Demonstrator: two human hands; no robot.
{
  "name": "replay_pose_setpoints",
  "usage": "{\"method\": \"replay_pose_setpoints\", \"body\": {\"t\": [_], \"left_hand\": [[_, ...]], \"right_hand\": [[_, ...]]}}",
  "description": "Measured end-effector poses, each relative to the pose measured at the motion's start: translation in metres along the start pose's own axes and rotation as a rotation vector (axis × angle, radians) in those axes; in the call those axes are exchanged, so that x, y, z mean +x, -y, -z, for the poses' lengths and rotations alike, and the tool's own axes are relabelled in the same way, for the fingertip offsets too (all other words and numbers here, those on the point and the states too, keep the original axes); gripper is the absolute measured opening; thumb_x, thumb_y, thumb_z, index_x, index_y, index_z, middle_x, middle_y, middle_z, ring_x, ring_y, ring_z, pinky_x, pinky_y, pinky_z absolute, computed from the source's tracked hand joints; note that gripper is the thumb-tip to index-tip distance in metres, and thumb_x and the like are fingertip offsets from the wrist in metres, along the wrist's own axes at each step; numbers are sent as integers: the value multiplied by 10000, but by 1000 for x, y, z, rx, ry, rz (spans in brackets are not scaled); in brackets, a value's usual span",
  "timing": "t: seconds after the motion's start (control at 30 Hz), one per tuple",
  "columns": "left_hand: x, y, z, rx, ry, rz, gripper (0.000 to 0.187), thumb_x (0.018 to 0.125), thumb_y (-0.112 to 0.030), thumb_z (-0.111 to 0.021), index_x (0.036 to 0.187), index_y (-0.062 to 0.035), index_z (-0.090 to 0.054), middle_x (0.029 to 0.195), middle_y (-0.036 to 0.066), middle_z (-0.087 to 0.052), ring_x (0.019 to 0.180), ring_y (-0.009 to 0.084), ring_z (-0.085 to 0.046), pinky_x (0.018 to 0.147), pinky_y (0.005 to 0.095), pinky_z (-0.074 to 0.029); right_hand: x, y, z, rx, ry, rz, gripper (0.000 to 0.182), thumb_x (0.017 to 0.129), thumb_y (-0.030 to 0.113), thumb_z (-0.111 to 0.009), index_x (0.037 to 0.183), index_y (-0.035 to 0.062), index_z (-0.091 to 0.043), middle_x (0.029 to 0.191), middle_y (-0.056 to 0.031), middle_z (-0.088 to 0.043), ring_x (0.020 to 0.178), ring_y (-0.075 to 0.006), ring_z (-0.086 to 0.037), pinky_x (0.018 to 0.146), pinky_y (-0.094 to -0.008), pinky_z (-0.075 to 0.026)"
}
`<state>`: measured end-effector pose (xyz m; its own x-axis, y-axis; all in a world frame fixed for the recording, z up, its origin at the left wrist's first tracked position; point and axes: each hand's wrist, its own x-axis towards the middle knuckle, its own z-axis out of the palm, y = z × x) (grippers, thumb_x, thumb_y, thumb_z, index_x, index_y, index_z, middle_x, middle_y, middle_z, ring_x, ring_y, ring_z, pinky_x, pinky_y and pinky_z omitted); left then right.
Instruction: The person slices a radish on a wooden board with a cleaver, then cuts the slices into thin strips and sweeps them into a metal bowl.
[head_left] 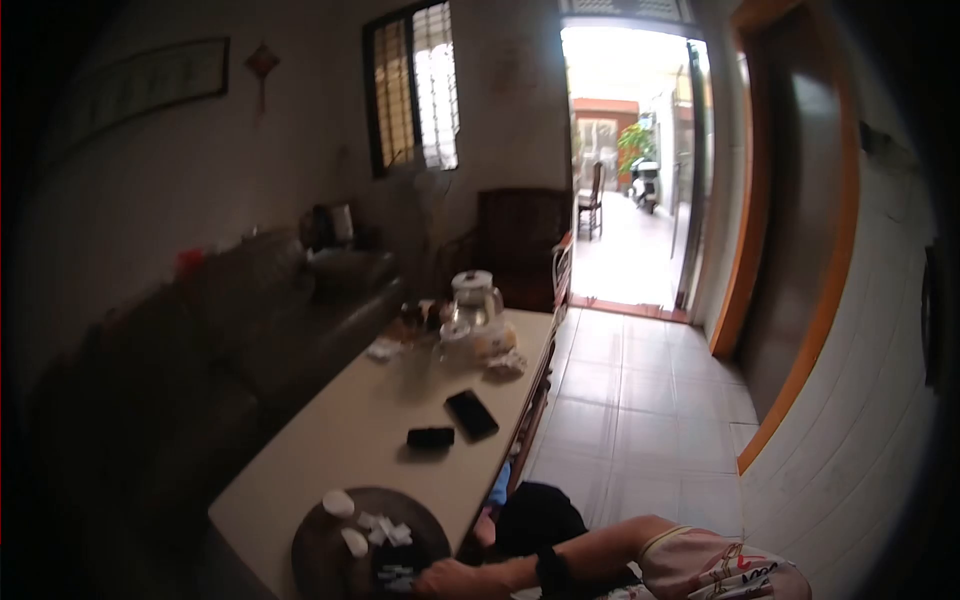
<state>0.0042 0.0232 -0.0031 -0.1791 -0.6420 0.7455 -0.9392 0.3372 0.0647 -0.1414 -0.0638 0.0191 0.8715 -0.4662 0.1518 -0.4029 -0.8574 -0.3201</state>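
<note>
on the pale table (350, 430), the right hand (450, 580) rests at the dark tray (315, 545), grip unclear.

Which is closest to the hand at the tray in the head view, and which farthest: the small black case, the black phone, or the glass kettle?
From the hand:
1. Small black case, mid-table.
2. Black phone, just beyond, slightly right.
3. Glass kettle, far end.
</note>
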Motion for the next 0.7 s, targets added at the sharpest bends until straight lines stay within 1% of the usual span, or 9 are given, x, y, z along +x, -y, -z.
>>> {"method": "replay_pose_setpoints", "body": {"t": [0.1, 0.13, 0.2, 0.23, 0.27, 0.3, 0.43, 0.5, 0.7], "left_hand": [[-25, 16, -38, 61, -122, 19, 196, 894, -200, -612, 964, -17, -606, 933, 174, -595, 824, 390, -570, 711, 511, -479], [-26, 15, -37, 54, -76, 10, 127, 890, -168, -612, 901, -42, -611, 853, 147, -570, 773, 348, -550, 682, 478, -472], [-17, 11, -22, -69, 32, 46, 79, 819, -92, -638, 870, -37, -614, 822, 147, -570, 791, 339, -562, 718, 476, -475], [-9, 5, -14, -74, 61, 88, 80, 801, -65, -628, 870, -27, -617, 846, 148, -586, 813, 343, -570, 750, 468, -478], [0, 0, -1, -120, 104, 156, 90, 811, -62, -622, 889, -17, -626, 880, 148, -604, 839, 342, -579, 778, 465, -478], [11, -4, 12, -81, 116, 78, 117, 811, -48, -625, 922, -10, -634, 920, 152, -618, 866, 344, -586, 802, 466, -475], [5, 3, 6, -270, 78, 254, 181, 801, -36, -649, 977, 6, -640, 962, 154, -624, 918, 346, -593, 829, 452, -479], [-1, 1, 8, -312, 85, 265, 203, 798, -34, -657, 995, 12, -640, 991, 153, -626, 944, 346, -595, 843, 445, -479], [-11, 0, 7, -273, 76, 230, 284, 789, -36, -676, 1063, 24, -637, 1101, 149, -609, 1028, 340, -580, 891, 438, -465]], "right_hand": [[9, -1, 6, 16, 6, -41, 160, 646, 171, -673, 769, 99, -599, 688, -104, -617, 680, -340, -660, 575, -451, -529], [7, -1, 11, 36, -32, -56, 222, 615, 202, -699, 781, 92, -602, 691, -109, -618, 680, -335, -661, 565, -443, -530], [6, -7, 13, 16, -49, -77, 172, 614, 197, -694, 713, 68, -638, 667, -137, -627, 658, -342, -668, 580, -426, -552], [11, 0, 35, 7, 148, -168, 183, 602, 209, -710, 682, 60, -641, 662, -144, -633, 662, -337, -672, 587, -433, -550], [7, -18, 14, 100, 46, -121, 191, 601, 212, -714, 657, 45, -638, 667, -157, -640, 667, -349, -672, 589, -436, -547], [4, -23, 11, 140, -3, -95, 160, 619, 189, -702, 658, 42, -649, 662, -171, -637, 666, -358, -668, 596, -444, -545], [3, -15, 32, 285, 67, -195, 105, 730, 114, -619, 720, 12, -639, 689, -230, -631, 719, -420, -651, 648, -483, -533], [-1, -10, 36, 242, -4, -168, 87, 747, 76, -610, 795, 5, -600, 635, -180, -590, 635, -373, -630, 573, -435, -499], [-9, 7, 59, 160, 82, -128, 93, 774, 74, -597, 827, 2, -575, 598, -175, -574, 612, -383, -619, 553, -473, -453]]}}
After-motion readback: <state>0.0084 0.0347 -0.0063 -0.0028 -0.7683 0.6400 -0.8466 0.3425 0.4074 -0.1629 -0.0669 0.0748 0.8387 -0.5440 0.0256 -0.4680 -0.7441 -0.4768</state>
